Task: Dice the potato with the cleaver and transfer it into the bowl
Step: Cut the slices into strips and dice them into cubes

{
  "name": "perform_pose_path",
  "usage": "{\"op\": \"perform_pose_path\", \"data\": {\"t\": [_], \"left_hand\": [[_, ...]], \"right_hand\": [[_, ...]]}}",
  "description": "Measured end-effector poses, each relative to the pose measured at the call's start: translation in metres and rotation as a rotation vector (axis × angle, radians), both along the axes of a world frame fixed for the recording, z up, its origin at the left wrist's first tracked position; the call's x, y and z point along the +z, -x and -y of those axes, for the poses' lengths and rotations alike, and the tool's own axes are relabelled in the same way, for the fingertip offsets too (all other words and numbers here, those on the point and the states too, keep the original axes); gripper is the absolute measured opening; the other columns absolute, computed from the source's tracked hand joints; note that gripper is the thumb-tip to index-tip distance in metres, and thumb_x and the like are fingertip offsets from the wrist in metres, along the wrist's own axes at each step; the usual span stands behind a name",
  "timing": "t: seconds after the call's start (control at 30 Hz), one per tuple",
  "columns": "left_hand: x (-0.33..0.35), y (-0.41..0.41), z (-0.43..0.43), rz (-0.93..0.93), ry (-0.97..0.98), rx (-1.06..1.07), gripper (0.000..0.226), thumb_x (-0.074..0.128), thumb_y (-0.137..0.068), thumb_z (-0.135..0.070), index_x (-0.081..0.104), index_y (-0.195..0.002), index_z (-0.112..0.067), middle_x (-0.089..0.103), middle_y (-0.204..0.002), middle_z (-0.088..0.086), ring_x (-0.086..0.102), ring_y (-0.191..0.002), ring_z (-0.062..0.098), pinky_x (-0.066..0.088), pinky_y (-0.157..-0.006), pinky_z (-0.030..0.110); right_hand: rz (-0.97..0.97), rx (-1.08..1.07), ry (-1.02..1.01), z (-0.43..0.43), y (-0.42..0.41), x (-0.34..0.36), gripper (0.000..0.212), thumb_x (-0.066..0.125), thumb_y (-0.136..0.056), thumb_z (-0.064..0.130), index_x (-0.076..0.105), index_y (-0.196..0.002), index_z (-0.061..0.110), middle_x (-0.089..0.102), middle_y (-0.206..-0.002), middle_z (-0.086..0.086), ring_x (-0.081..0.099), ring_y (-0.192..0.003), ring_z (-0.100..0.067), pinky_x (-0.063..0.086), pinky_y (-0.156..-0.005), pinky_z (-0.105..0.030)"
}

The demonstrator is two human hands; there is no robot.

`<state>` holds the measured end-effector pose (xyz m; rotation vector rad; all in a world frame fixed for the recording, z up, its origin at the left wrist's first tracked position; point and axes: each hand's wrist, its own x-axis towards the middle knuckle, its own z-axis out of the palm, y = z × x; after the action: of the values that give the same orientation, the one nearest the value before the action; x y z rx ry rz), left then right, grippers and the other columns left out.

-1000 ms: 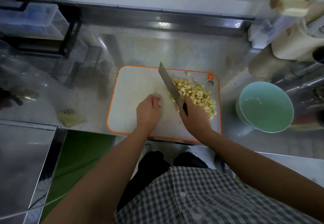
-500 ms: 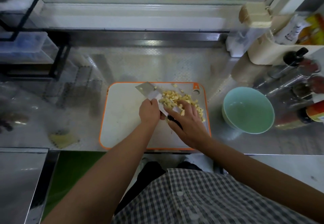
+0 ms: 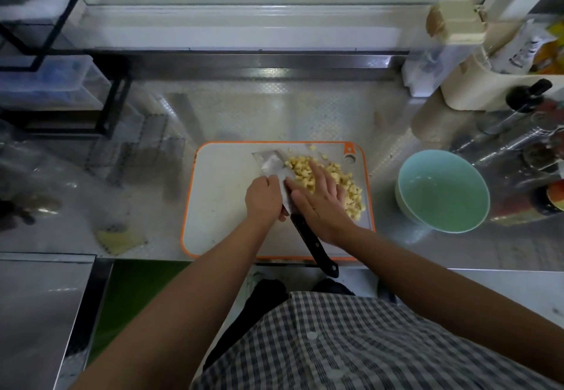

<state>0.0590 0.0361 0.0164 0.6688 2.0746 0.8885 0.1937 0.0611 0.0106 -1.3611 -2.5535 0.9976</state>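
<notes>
Head view. Embossed steel counter (image 3: 274, 115) below a window sill; white cutting board (image 3: 219, 206) with orange rim lies on it.

Cleaver (image 3: 271, 162) lies tilted low on the board, blade pointing away from the person. Its black handle runs back under the right wrist and past the board's near edge.

Left hand (image 3: 264, 199): fingers curled, gripping the blade at its left edge, knuckles up.

Right hand (image 3: 323, 206): fingers (image 3: 317, 173) straight and slightly spread, holding nothing, resting flat on the potato dice (image 3: 351, 188).

The dice sit in a heap on the board, under and just right of the right fingers, touching the blade's right side. A few loose cubes lie beyond the fingertips.

Mint-green bowl (image 3: 442, 194) stands on the counter right of the right fingers, just beside the board, apart from both hands.
</notes>
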Motion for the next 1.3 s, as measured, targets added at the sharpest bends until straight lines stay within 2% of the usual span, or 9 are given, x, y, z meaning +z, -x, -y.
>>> {"op": "perform_pose_path", "data": {"t": [0.17,0.3,0.4,0.73,0.83,1.03,1.1,1.2,1.3], "left_hand": [[0.003,0.0,0.003,-0.014,-0.047,-0.02,0.048,0.03,-0.098,-0.018,0.055,-0.059,-0.002,0.055,-0.042,0.012,0.052,-0.034,0.021,0.046,-0.049,0.025],[0.003,0.003,0.007,-0.021,-0.048,0.012,0.052,0.028,-0.098,-0.019,0.052,-0.057,0.001,0.052,-0.04,0.013,0.05,-0.036,0.025,0.044,-0.05,0.027],[0.003,0.006,0.008,-0.024,-0.043,0.003,0.052,0.028,-0.098,-0.019,0.054,-0.059,0.005,0.052,-0.039,0.012,0.05,-0.033,0.024,0.043,-0.047,0.026],[0.008,0.012,0.005,-0.035,0.0,-0.038,0.043,0.03,-0.1,-0.018,0.045,-0.061,-0.005,0.049,-0.043,0.01,0.046,-0.028,0.016,0.038,-0.038,0.022],[0.013,0.012,0.007,-0.016,-0.024,-0.065,0.036,0.033,-0.1,-0.019,0.046,-0.068,-0.007,0.05,-0.05,0.007,0.046,-0.029,0.01,0.037,-0.035,0.02],[0.016,0.016,0.008,-0.012,-0.107,-0.037,0.045,0.03,-0.096,-0.017,0.045,-0.054,-0.008,0.049,-0.042,0.013,0.046,-0.033,0.025,0.037,-0.043,0.027],[0.015,0.02,0.009,0.004,-0.088,-0.026,0.043,0.032,-0.097,-0.018,0.045,-0.057,-0.011,0.048,-0.045,0.011,0.047,-0.035,0.025,0.037,-0.041,0.026],[0.011,0.028,0.011,-0.035,-0.073,-0.019,0.045,0.031,-0.097,-0.017,0.047,-0.056,-0.006,0.048,-0.042,0.012,0.046,-0.031,0.023,0.036,-0.04,0.026],[0.006,0.039,0.013,-0.087,-0.052,0.038,0.045,0.031,-0.096,-0.02,0.047,-0.056,-0.006,0.053,-0.046,0.015,0.05,-0.037,0.028,0.041,-0.044,0.028]], "right_hand": [[0.011,0.099,-0.082,-0.005,0.001,-0.001,0.06,0.006,-0.09,0.063,0.026,-0.145,0.049,-0.01,-0.16,0.007,-0.013,-0.145,-0.014,-0.002,-0.113,-0.051],[0.051,-0.03,0.004,-0.006,-0.005,-0.006,0.059,0.01,-0.091,0.059,0.022,-0.147,0.045,-0.01,-0.16,0.006,-0.014,-0.145,-0.015,-0.002,-0.116,-0.055],[0.021,0.092,-0.004,-0.002,-0.007,-0.007,0.056,0.012,-0.092,0.057,0.021,-0.147,0.046,-0.011,-0.16,0.01,-0.015,-0.145,-0.012,-0.004,-0.114,-0.051],[-0.009,-0.033,0.019,-0.018,0.005,0.003,0.058,0.013,-0.09,0.061,0.017,-0.147,0.05,-0.007,-0.16,0.006,-0.009,-0.146,-0.019,-0.002,-0.114,-0.053],[-0.04,0.057,-0.037,-0.018,0.023,0.008,0.055,0.014,-0.092,0.058,0.019,-0.146,0.05,-0.006,-0.16,0.006,-0.008,-0.146,-0.017,0.0,-0.113,-0.051],[-0.06,-0.162,-0.039,-0.024,0.031,0.008,0.056,0.016,-0.095,0.059,0.019,-0.148,0.044,-0.007,-0.16,0.003,-0.008,-0.146,-0.022,-0.002,-0.114,-0.054],[-0.084,-0.084,-0.066,-0.02,0.034,0.008,0.052,0.018,-0.095,0.058,0.027,-0.145,0.047,-0.006,-0.16,0.007,-0.009,-0.146,-0.018,-0.003,-0.113,-0.05],[0.024,-0.191,0.006,-0.02,0.038,0.003,0.045,0.026,-0.101,0.047,0.043,-0.14,0.032,-0.005,-0.161,0.001,-0.009,-0.146,-0.021,-0.001,-0.114,-0.052],[0.0,-0.17,-0.11,-0.014,0.038,0.004,0.057,0.021,-0.096,0.057,0.031,-0.147,0.035,-0.001,-0.16,-0.001,0.0,-0.145,-0.025,0.008,-0.112,-0.054]]}}
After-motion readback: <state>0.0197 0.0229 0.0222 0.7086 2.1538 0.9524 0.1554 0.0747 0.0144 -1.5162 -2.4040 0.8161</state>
